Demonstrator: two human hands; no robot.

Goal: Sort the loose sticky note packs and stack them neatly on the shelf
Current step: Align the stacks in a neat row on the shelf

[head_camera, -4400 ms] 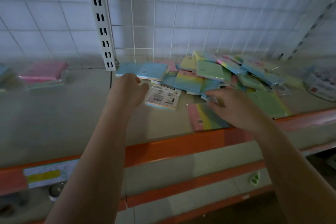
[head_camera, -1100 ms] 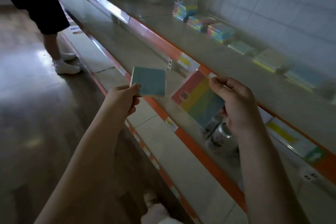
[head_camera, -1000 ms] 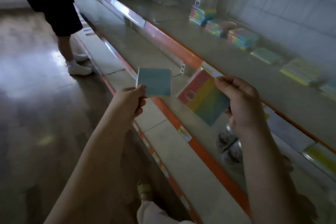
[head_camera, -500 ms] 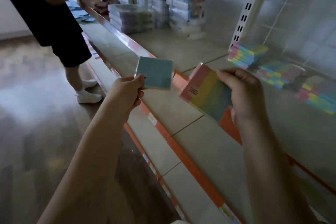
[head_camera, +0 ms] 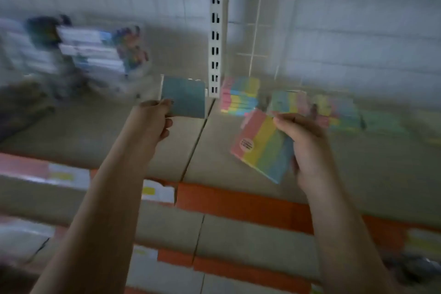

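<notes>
My left hand point(head_camera: 155, 118) pinches a plain blue sticky note pack point(head_camera: 183, 96) by its lower left corner, holding it upright over the shelf point(head_camera: 100, 131). My right hand point(head_camera: 305, 143) grips a rainbow-striped pack point(head_camera: 261, 147) along its right edge, tilted, with a round dark label at its pink corner. Behind them on the shelf stand neat stacks of rainbow packs: one point(head_camera: 239, 96) right of the white upright, a second point(head_camera: 287, 102) just past my right fingers, a third point(head_camera: 338, 112) further right, blurred.
A white slotted upright point(head_camera: 216, 38) rises at the shelf's back, wire grid and tiled wall behind it. Blurred boxed goods point(head_camera: 88, 52) stand at the left. The shelf's orange front lip point(head_camera: 238, 200) carries price labels; lower shelves lie beneath.
The view has swung from along the aisle to face the shelf head-on. Both hands keep their packs, now over the shelf near the rainbow stacks. The other person has left the view.
</notes>
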